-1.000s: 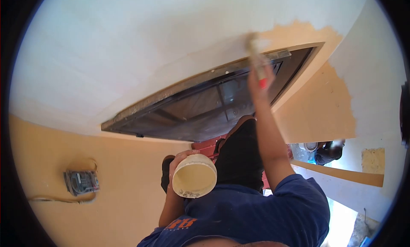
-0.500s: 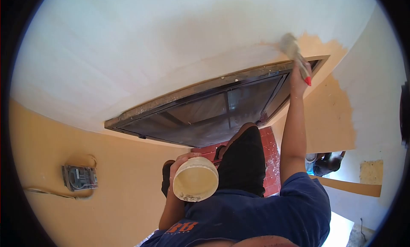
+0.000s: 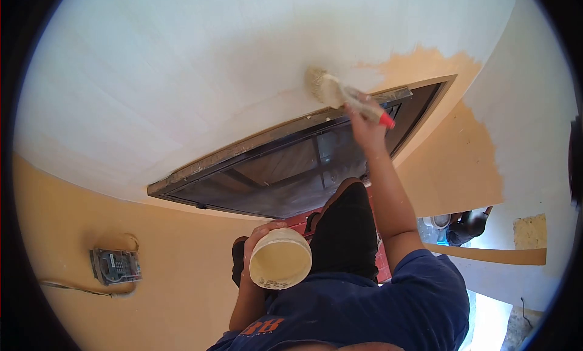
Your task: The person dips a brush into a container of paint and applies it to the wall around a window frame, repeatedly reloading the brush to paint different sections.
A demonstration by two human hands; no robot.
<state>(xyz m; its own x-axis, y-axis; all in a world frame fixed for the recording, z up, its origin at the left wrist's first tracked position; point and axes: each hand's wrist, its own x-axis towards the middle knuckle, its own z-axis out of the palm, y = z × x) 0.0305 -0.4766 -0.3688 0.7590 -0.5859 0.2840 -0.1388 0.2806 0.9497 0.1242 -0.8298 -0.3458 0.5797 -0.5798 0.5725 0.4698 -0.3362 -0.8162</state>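
My right hand point(image 3: 366, 121) grips a wide paintbrush point(image 3: 330, 88) by its handle, which ends in a red tip. The bristles are against the wall point(image 3: 231, 59), just above the wooden door frame point(image 3: 261, 138), where the surface is whitish. My left hand point(image 3: 258, 237) is wrapped round the side of a round tub point(image 3: 281, 260) of cream-coloured paint, held in front of my body. The fingers on the tub's far side are partly hidden.
A dark door point(image 3: 291, 169) fills the frame. Orange wall patches point(image 3: 461, 156) show at the right. An electrical box point(image 3: 115, 266) with loose cables sits on the orange wall at left. Through an opening, another person point(image 3: 467, 226) is partly visible near a bucket point(image 3: 437, 220). Red floor tiles point(image 3: 294, 220) lie below.
My right hand has swept the paintbrush leftward along the wall above the door frame. My left hand keeps the tub in nearly the same place.
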